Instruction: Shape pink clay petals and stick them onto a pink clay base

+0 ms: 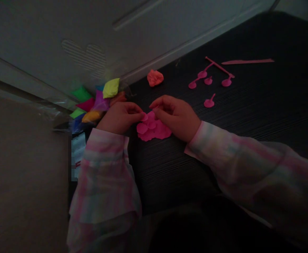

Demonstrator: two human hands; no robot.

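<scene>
A flattened piece of bright pink modelling clay (161,131) lies on the dark table between my hands, with small round pink pieces on its left part. My left hand (119,117) pinches the edge of one small round clay piece (144,117) at the upper left of the sheet. My right hand (178,115) hovers over the sheet's right side, thumb and forefinger curled together. A bit of pink shows at those fingertips, but what it belongs to is unclear.
Several pink moulded pieces with round bases and stems (209,102) and a pink clay-knife-like stick (248,62) lie right. A coral clay lump (155,78) sits by the white panel (148,42). Colourful clay packets (92,116) and a lit phone-like screen (78,151) are left.
</scene>
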